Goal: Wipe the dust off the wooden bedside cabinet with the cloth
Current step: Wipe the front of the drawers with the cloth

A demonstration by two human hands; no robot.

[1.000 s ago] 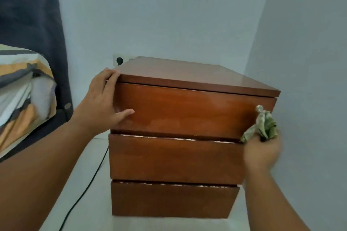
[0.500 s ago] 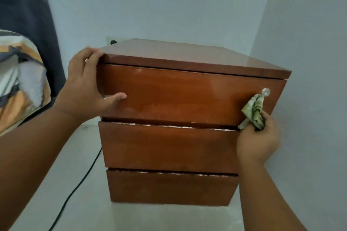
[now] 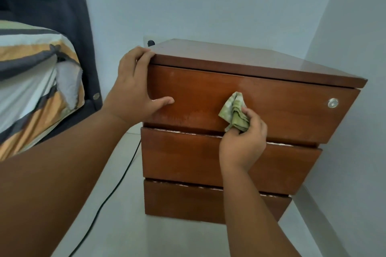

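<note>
The wooden bedside cabinet (image 3: 282, 115) has three brown drawer fronts and stands in a corner of pale walls. My right hand (image 3: 243, 142) grips a crumpled green cloth (image 3: 235, 112) and holds it against the middle of the top drawer front. My left hand (image 3: 133, 87) clasps the cabinet's upper left corner, fingers curled over the top edge and thumb lying on the drawer front. A round silver lock (image 3: 332, 103) sits at the right end of the top drawer. Pale smears show on the left part of that drawer.
A striped pillow (image 3: 31, 81) and dark bed frame (image 3: 62, 6) lie at the left. A black cable (image 3: 117, 185) runs over the light floor from a wall socket (image 3: 149, 42) behind the cabinet. Walls close in behind and at the right.
My right hand has carried the cloth leftward along the top drawer, from beside the lock to the drawer's middle. The left hand has kept its hold on the corner.
</note>
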